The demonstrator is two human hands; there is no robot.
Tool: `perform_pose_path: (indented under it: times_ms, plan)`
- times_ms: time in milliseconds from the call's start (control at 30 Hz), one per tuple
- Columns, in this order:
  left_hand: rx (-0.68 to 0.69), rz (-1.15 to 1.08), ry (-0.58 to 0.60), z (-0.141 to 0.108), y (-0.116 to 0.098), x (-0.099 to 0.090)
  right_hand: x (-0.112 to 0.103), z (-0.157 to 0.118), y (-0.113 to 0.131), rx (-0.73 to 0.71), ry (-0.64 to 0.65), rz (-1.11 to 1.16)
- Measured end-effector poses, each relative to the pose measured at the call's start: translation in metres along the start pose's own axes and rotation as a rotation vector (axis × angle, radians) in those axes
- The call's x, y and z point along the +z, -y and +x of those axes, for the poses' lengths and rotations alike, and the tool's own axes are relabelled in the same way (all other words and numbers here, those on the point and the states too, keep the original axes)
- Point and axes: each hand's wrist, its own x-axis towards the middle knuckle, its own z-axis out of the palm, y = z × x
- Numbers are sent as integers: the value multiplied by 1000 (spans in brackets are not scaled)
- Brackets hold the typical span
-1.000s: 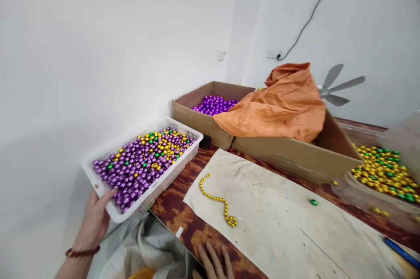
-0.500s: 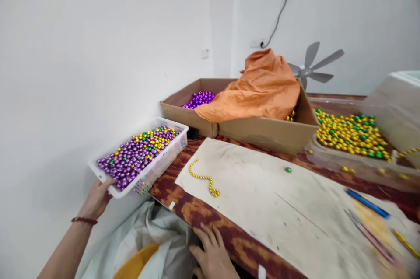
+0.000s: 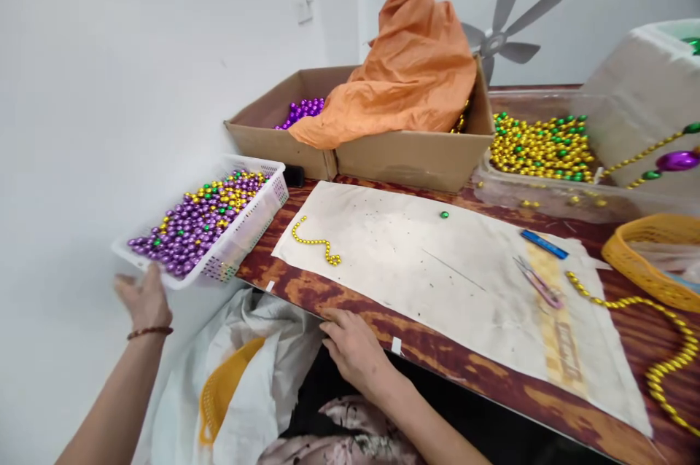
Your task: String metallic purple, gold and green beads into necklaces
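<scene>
A white wall [image 3: 98, 100] stands behind a red-brown bench [image 3: 306, 295], partly covered by a pale cloth [image 3: 377, 254]; two cardboard boxes [image 3: 405, 159] are set along the back, with an orange sheet [image 3: 410, 79] draped over them. A white basket [image 3: 257, 221], heaped with mostly purple beads [image 3: 189, 235] mixed with gold and green ones, is placed at the bench's left end, its near corner jutting past the edge.

A spill seems the main risk: the basket could be tipped if that overhanging corner were pressed or knocked, and loose beads could be rolled over its low rim. How it is supported underneath cannot be seen.

The basket's near corner lies just beyond the fingertips of the left hand [image 3: 143, 297], whose fingers are spread, with nothing seen to be gripped; whether the rim is touched cannot be told, as the hand is blurred. The basket is well apart from the right hand [image 3: 355, 348], which is rested on the bench's front edge, fingers extended and nothing visibly held.
</scene>
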Motion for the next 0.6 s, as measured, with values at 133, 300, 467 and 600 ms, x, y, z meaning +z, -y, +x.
perform_pose_path:
  times_ms: [133, 300, 467, 600]
  plan:
    - [819, 341, -285, -43, -1, 14, -20, 7, -19, 151, -72, 88]
    - [1046, 254, 187, -84, -8, 85, -40, 23, -46, 296, -119, 133]
    - [765, 201, 405, -65, -18, 188, -54, 44, -64, 399, -107, 149]
    - [516, 378, 573, -34, -40, 256, -65, 68, -75, 477, -27, 53]
